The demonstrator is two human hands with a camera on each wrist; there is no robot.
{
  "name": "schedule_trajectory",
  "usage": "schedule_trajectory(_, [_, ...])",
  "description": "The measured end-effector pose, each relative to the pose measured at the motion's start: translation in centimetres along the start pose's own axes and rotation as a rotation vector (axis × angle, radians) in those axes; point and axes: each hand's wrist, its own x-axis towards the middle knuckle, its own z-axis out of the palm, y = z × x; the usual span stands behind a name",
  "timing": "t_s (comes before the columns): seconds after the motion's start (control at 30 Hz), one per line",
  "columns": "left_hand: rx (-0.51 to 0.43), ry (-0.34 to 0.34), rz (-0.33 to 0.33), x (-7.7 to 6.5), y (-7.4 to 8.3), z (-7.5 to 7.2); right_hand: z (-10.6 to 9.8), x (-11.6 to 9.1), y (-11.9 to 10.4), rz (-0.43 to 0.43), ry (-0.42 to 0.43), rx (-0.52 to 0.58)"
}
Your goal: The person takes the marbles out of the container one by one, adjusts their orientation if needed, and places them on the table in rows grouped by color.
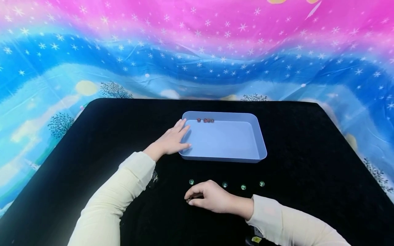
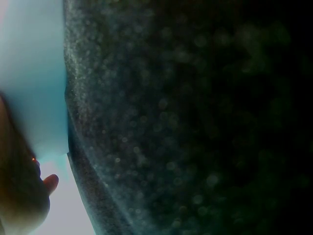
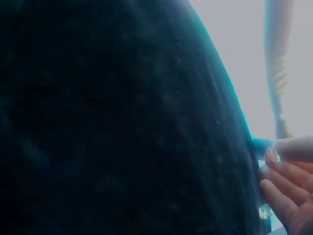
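My right hand (image 1: 212, 196) pinches a small reddish glass marble (image 3: 272, 154) between thumb and fingertips, low over the black cloth in front of the tray. Spread fingers of my left hand (image 1: 172, 138) rest over the left rim of a shallow blue tray (image 1: 257, 136). Inside that tray, several reddish-brown marbles (image 1: 205, 120) lie in a row along the back wall. Between the tray and my right hand, several clear-green marbles (image 1: 243, 187) are spread in a loose row on the cloth. The left wrist view shows the tray's outer wall (image 2: 36, 73) beside my left hand (image 2: 19, 186).
A black cloth (image 1: 307, 153) covers the whole table. Behind it hangs a pink and blue curtain (image 1: 197, 51) with snowflakes and trees. A small dark object (image 1: 155, 176) shows beside my left sleeve.
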Motion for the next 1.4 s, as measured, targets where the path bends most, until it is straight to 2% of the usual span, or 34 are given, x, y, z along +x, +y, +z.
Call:
schedule_trajectory(0.2, [0.007, 0.0, -0.007, 0.0, 0.0, 0.2, 0.3, -0.1, 0.4, -0.03, -0.036, -0.12])
schedule_trajectory(0.4, [-0.003, 0.0, -0.007, -0.1, 0.1, -0.1, 0.3, 0.1, 0.7, -0.055, -0.049, -0.187])
schedule_trajectory(0.93, [-0.006, -0.016, -0.017, -0.1, 0.2, -0.2, 0.3, 0.0, 0.8, -0.033, -0.049, -0.205])
schedule_trajectory(1.2, [-0.01, -0.015, -0.012, -0.3, 0.4, -0.4, 0.4, 0.0, 0.8, 0.033, -0.039, -0.096])
schedule_trajectory(1.3, [-0.004, -0.011, -0.006, -0.3, 0.4, -0.4, 0.3, 0.1, 0.9, 0.071, -0.039, 0.007])
schedule_trajectory(1.4, [0.0, -0.007, -0.009, -0.3, 0.3, -0.4, 0.1, 0.3, 1.1, 0.119, -0.04, 0.155])
